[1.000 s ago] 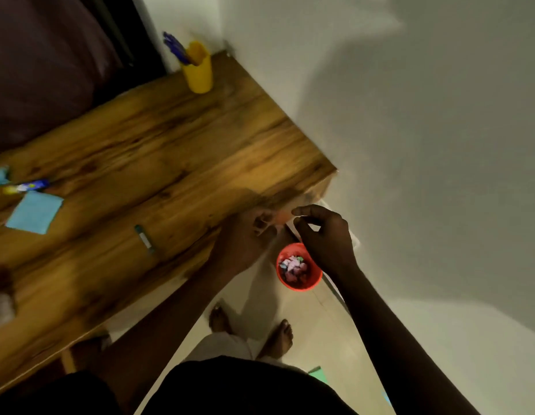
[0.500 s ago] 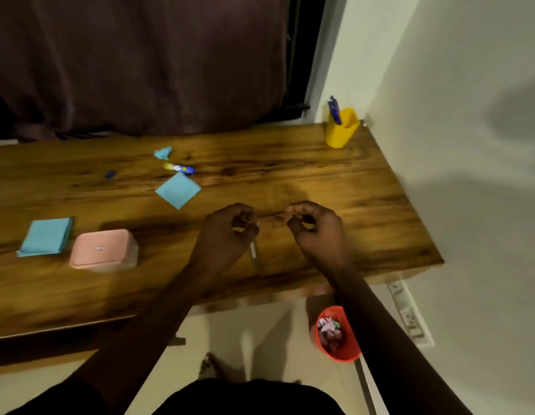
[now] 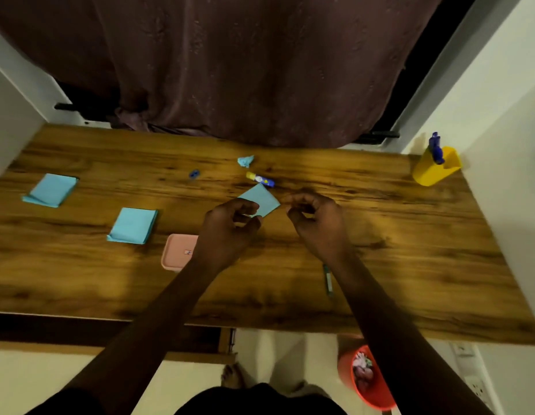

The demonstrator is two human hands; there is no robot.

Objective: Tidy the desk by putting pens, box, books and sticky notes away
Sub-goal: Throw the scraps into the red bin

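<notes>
Hands up from bin [image 3: 345,369], over table [image 3: 410,250]. Left hand [image 3: 230,229], right hand [image 3: 317,226] curled beside note [image 3: 261,199]; grip unclear. Note likely next.

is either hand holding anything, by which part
Cannot tell. The left hand curls over the blue sticky note at its near corner, perhaps pinching it; nothing shows in the right hand.

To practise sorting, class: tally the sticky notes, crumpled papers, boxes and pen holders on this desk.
Flat blue sticky notes, singles or stacks: 3
Crumpled blue paper: 1
Pink box: 1
Yellow pen holder: 1
Total: 6
</notes>
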